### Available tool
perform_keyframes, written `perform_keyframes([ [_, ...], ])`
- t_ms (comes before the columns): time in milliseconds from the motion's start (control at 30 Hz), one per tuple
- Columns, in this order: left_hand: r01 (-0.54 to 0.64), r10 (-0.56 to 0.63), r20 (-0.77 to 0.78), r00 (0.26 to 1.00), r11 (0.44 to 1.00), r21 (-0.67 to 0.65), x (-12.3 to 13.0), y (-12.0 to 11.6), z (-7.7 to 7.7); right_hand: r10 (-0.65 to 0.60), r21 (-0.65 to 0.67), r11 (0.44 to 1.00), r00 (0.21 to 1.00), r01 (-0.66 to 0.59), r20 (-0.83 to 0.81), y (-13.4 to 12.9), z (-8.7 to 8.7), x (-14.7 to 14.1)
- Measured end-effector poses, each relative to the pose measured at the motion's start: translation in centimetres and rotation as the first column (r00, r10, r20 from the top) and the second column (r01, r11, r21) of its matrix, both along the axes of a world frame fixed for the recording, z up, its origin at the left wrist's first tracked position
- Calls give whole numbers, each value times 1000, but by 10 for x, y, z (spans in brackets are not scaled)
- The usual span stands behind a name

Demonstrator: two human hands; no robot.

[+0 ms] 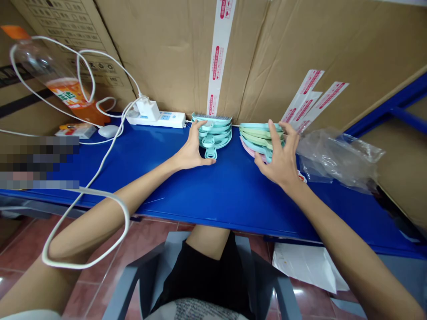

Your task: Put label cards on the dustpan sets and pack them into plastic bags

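A stack of teal half-round brushes (220,131) rests on the blue table against the cardboard; bristles show along its top and holed handles point toward me. My left hand (193,149) is at the stack's left side, fingers at its upper edge and thumb apart beside the lowest handle. To the right is a second stack of half-round plastic pieces (255,133) in teal, green and pink. Over its right side, my right hand (280,155) has its fingers spread, the thumb near the lower pieces. The fingertips' contact with this stack is hard to make out.
A crumpled clear plastic bag (336,155) lies to the right. At the back left are a white power strip (171,119), an orange drink bottle (66,89) and a white mouse (108,131). A white cable (110,155) loops over my left forearm. Cardboard (167,58) stands behind.
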State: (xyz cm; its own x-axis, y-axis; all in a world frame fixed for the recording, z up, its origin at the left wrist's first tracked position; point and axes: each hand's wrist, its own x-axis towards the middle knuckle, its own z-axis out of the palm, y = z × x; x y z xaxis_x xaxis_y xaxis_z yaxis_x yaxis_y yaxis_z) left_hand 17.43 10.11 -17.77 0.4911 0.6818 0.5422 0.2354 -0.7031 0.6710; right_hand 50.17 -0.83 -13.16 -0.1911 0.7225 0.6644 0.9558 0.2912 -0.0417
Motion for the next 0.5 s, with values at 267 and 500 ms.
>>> perform_keyframes([
  [267,50,-50,-29,998,999,-4,-13,3,7,137,61,989,989,-133,-59,13,-9,7],
  [500,47,-47,-8,999,998,29,-7,-1,9,85,82,994,988,-75,-126,20,-8,-47],
])
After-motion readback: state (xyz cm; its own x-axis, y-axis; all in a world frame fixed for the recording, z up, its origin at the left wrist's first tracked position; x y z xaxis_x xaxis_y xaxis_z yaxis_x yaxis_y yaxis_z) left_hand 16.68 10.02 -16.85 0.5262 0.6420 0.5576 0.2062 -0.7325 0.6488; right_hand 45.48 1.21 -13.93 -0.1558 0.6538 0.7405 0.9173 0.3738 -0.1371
